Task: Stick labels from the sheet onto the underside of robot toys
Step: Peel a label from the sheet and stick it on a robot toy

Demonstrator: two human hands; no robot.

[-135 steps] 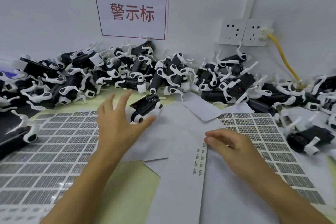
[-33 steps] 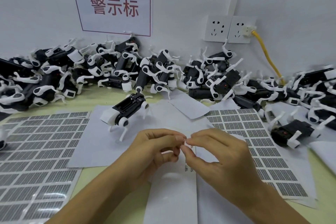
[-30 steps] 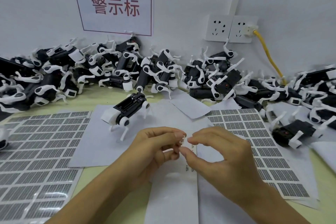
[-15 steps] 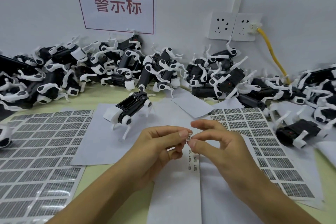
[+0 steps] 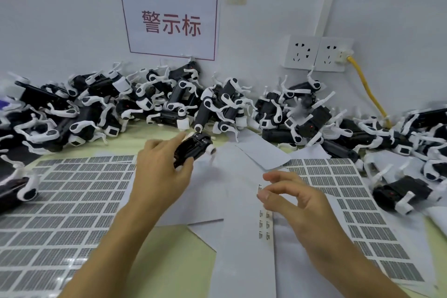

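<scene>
A small label (image 5: 260, 189) is sitting pinched between the thumb and forefinger of the right hand (image 5: 294, 203), just above the narrow label strip (image 5: 264, 222) lying on white backing paper (image 5: 242, 225). The remaining fingers of that hand are curling loosely toward four o'clock. A few labels are remaining on the strip, toward six o'clock from the pinched one.

At about ten o'clock from the label, the left hand (image 5: 160, 172) is gripping a black-and-white robot toy (image 5: 193, 152), with the thumb curling under its near end and the forefinger lying along its far side. The toy is tilting, its white legs pointing toward three o'clock, and it is sitting over the white paper near the yellow-green table (image 5: 169, 261).

Large sheets of printed labels are lying flat on both sides: one sheet (image 5: 60, 201) at nine o'clock from the hands, another sheet (image 5: 350, 201) at three o'clock. A heap of robot toys (image 5: 217, 104) is stretching along the wall at twelve o'clock, and one more toy (image 5: 401, 191) is lying on its side at three o'clock beyond the right sheet. Another toy (image 5: 21, 184) is showing at the left edge.

On the wall, a white sign (image 5: 170, 22) with red characters is hanging at twelve o'clock. A double wall socket (image 5: 316, 53) is sitting at one o'clock, with a yellow cable (image 5: 367, 94) running down from it.
</scene>
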